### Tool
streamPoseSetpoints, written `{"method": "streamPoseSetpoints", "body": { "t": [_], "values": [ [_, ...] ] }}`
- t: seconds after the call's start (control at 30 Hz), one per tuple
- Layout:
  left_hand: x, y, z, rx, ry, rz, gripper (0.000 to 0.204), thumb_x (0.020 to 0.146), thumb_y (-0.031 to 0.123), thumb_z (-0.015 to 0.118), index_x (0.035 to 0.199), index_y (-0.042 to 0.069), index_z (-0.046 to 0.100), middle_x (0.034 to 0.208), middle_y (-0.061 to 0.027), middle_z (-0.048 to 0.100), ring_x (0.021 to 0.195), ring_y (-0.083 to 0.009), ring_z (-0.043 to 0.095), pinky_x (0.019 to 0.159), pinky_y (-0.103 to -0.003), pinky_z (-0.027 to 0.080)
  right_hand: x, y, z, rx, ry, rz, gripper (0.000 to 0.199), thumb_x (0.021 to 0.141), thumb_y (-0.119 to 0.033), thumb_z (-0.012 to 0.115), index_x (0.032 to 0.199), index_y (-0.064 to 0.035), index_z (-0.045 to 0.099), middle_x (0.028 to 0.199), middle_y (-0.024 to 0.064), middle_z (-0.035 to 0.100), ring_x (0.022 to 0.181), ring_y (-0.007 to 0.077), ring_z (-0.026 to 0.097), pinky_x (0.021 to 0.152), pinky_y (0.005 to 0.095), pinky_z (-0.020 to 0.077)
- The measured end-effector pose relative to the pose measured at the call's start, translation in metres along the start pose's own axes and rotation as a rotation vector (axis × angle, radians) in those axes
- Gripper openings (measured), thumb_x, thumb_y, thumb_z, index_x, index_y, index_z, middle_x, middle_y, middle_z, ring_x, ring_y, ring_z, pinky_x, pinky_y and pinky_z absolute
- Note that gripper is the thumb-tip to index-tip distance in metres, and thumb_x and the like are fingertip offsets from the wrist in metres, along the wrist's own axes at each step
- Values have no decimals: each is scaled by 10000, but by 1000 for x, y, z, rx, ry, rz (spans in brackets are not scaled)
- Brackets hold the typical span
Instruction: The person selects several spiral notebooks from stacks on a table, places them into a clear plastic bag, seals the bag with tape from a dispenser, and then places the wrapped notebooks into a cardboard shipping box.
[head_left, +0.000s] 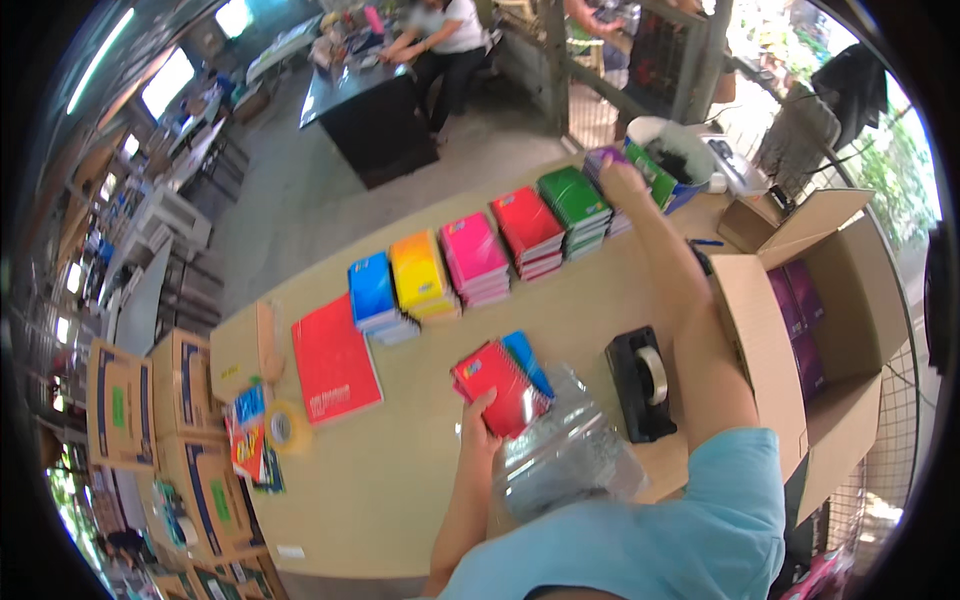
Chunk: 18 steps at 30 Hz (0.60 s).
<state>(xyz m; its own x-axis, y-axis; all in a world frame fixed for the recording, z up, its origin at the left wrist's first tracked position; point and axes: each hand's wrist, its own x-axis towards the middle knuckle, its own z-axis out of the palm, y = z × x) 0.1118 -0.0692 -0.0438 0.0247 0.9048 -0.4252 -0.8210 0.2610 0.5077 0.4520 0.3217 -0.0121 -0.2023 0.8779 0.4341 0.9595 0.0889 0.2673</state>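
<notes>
1. The wooden table (400,470) runs diagonally from lower left to upper right. Its far edge faces a broad stretch of bare grey floor (300,190), with a dark desk (370,115) well beyond, where another person sits. The near middle of the tabletop, below the big red notebook (335,365), is bare wood.

2. Along the far edge sits a row of notebook stacks, side by side: blue (373,292), yellow (420,272), pink (474,256), red (528,230), green (574,206) and, at the far end, a purple stack (605,160).

3. The right hand (622,180) is stretched out to that far end, lying flat over the purple stack. I cannot tell whether the fingers grip anything.

4. The left hand (480,420) is closed around the lower corner of a small bundle of spiral notebooks (505,385), red on top with a blue one showing behind. The bundle is held just above the table near its middle. Its long axis tilts from lower right to upper left, spiral binding on the upper-left side.

5. Just right of the bundle lies a crumpled clear plastic wrap (565,450), and beyond it a black tape dispenser (645,380).

6. An open cardboard box (770,340) stands at the right end, flaps up, with purple notebooks (800,320) inside.

7. At the left end: a small flat carton (245,345), a yellow tape roll (283,428) and a colourful packet (248,430). Stacked cartons with blue print and green labels (150,400) stand on the floor past the table's left edge.
</notes>
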Motion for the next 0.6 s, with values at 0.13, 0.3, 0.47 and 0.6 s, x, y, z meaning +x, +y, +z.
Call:
{"method": "streamPoseSetpoints", "body": {
  "t": [0.13, 0.3, 0.47, 0.6],
  "values": [
    [-10, 1, -2, 35, 0, 98, 477, 834, 69, 682, 1265, -14, 498, 1174, -167, 627, 1058, -292, 654, 876, -440, 569, -3, 5, -70, 394, 60, 392, 250, 873, -140, 539, 1020, 60, 564, 846, 239, 702, 818, 400, 701, 701, 438, 572],
    [-47, -2, 7, 64, -42, 204, 485, 845, 68, 706, 1268, 5, 476, 1167, -142, 618, 1037, -279, 655, 864, -428, 575, -142, -65, -231, 1144, 12, 170, 585, 691, -94, 726, 1233, 66, 575, 976, 211, 693, 809, 266, 679, 768, 368, 539],
    [-76, -33, -1, 117, 63, 331, 502, 865, 93, 719, 1288, 51, 453, 1186, -141, 601, 1051, -279, 648, 848, -442, 580, -261, -125, -345, 960, -249, -74, 495, 773, -92, 673, 1237, 1, 528, 816, 243, 671, 723, 361, 690, 648, 420, 554],
    [-111, -70, -21, -163, -109, 207, 516, 945, 361, 610, 1332, 70, 433, 1245, -130, 586, 1141, -293, 598, 954, -466, 508, -347, -184, -356, 574, -196, -550, 617, 825, -182, 641, 1340, 70, 413, 1134, 306, 603, 850, 433, 676, 622, 409, 580]
  ]
}}
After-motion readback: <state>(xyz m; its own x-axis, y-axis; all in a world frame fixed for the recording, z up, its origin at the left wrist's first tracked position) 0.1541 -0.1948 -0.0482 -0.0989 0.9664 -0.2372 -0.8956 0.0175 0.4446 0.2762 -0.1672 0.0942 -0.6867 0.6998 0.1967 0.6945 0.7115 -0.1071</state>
